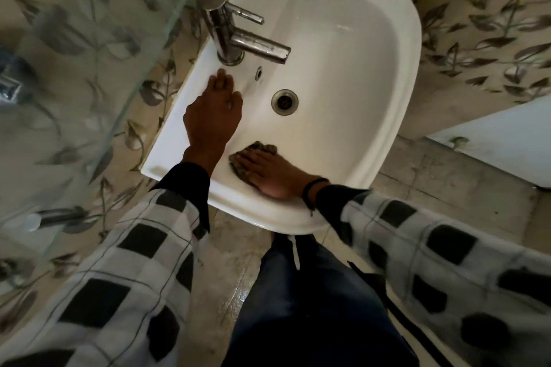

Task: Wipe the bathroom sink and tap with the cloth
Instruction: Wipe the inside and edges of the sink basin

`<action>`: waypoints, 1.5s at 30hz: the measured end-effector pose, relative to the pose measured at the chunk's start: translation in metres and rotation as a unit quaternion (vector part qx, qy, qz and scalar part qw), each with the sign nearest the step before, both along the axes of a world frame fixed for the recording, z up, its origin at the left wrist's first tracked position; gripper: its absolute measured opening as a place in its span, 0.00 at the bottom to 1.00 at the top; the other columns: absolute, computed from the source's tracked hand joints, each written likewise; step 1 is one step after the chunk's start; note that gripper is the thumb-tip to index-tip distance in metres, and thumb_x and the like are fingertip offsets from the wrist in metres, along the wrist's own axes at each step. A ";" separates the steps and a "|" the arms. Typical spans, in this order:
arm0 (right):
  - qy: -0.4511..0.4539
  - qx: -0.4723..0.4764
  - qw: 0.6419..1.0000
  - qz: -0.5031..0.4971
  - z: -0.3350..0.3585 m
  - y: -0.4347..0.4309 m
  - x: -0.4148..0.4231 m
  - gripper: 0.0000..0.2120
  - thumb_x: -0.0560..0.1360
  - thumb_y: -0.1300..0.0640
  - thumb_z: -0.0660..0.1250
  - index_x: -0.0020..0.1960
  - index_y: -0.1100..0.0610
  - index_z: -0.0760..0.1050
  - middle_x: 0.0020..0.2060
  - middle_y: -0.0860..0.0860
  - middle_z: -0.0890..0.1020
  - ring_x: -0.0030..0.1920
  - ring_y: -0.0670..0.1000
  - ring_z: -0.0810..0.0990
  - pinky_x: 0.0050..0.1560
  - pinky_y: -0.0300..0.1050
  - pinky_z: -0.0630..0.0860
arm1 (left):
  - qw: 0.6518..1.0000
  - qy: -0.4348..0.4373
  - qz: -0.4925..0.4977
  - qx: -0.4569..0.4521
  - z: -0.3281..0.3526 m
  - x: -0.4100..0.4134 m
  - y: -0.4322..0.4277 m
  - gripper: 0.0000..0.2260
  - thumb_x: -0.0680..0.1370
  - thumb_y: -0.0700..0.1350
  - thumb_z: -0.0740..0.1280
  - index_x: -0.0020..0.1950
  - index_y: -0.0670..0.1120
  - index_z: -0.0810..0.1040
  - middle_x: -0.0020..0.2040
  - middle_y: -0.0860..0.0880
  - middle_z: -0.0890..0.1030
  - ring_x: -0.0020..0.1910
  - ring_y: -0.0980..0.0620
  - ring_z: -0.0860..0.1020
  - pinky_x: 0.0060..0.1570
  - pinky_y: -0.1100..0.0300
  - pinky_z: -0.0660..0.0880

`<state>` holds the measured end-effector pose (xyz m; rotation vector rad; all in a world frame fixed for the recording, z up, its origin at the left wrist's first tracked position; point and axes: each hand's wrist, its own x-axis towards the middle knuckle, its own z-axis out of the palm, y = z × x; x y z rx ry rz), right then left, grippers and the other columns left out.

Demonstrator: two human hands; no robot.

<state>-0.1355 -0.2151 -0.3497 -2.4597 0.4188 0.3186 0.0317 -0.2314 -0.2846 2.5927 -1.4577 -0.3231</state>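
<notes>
Wiping of the sink (410, 48) is in hand and the tap (238, 39) looks not yet attended to. The cloth (260, 147), dark and bunched, lies on the near inner wall of the basin, close to the front rim and well short of the drain (284, 101). The right hand (269, 174) lies flat on top of the cloth, fingers straight and spread, pressing it against the porcelain rather than gripping it; only the cloth's edges show beyond the fingertips. The left hand (213, 107) rests on the back ledge just beside the tap base, fingers extended and holding nothing, apparently as a brace. The overflow hole (258, 72) sits between that hand and the spout. A glass shelf (89, 39) overhangs the sink's left side. Judgement: the basin step is under way, with the far wall, the ledge and the tap outstanding. The next move calls for sweeping the cloth across the bowl toward the drain under steady pressure, then bunching it to wrap the spout and lever. The left hand will need to clear the ledge before that area can be wiped.
</notes>
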 end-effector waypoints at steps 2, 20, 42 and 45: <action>-0.009 0.050 0.998 -0.021 0.013 0.013 0.010 0.23 0.85 0.55 0.45 0.79 0.57 0.54 0.78 0.53 0.57 0.78 0.52 0.54 0.71 0.32 0.31 | 1.000 -0.004 -0.011 0.006 -0.002 0.003 0.001 0.21 0.81 0.51 0.55 0.74 0.52 0.67 0.77 0.55 0.61 0.69 0.47 0.70 0.59 0.49 0.71; 0.080 -0.103 0.965 0.228 0.044 -0.044 -0.092 0.33 0.82 0.45 0.31 0.76 0.55 0.64 0.74 0.54 0.68 0.72 0.57 0.68 0.71 0.57 0.65 | 1.000 0.002 -0.008 -0.002 0.004 0.003 0.002 0.20 0.81 0.49 0.57 0.73 0.52 0.68 0.76 0.55 0.62 0.70 0.48 0.70 0.57 0.50 0.72; 0.199 -0.020 0.956 -0.215 0.005 0.003 -0.044 0.27 0.79 0.54 0.54 0.78 0.56 0.58 0.77 0.58 0.60 0.77 0.58 0.56 0.76 0.56 0.52 | 0.989 0.100 -0.105 -0.013 -0.009 0.058 0.043 0.21 0.79 0.41 0.61 0.73 0.51 0.69 0.76 0.54 0.62 0.76 0.56 0.58 0.70 0.56 0.61; 0.079 0.054 0.961 -0.258 0.026 0.030 -0.003 0.24 0.79 0.60 0.55 0.76 0.55 0.63 0.73 0.55 0.67 0.73 0.57 0.64 0.72 0.48 0.59 | 0.990 0.109 -0.095 0.001 -0.006 0.059 0.041 0.21 0.79 0.42 0.62 0.73 0.53 0.68 0.76 0.55 0.61 0.76 0.57 0.58 0.71 0.57 0.60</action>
